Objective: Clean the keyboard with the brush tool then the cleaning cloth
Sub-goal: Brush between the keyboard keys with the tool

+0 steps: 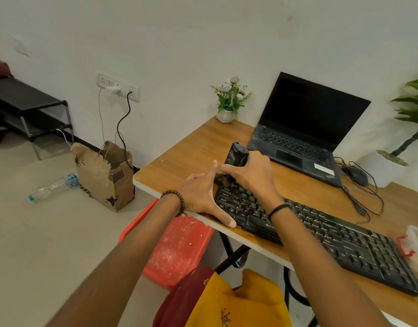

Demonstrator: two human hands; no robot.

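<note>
A black keyboard (333,241) lies diagonally along the front edge of the wooden table (196,147). My right hand (252,175) grips a black brush tool (236,153), held upright, with its bristles down on the keys at the keyboard's far left corner. My left hand (200,197) rests spread against the keyboard's left end, thumb along the front corner, forefinger pointing up beside the brush. No cleaning cloth is in sight.
An open black laptop (304,131) stands behind the keyboard, with a mouse (356,174) and cables to its right. A small flower pot (226,107) sits at the back corner. A clear box with a red clasp (413,244) is at the right edge. A red stool (174,249) stands below.
</note>
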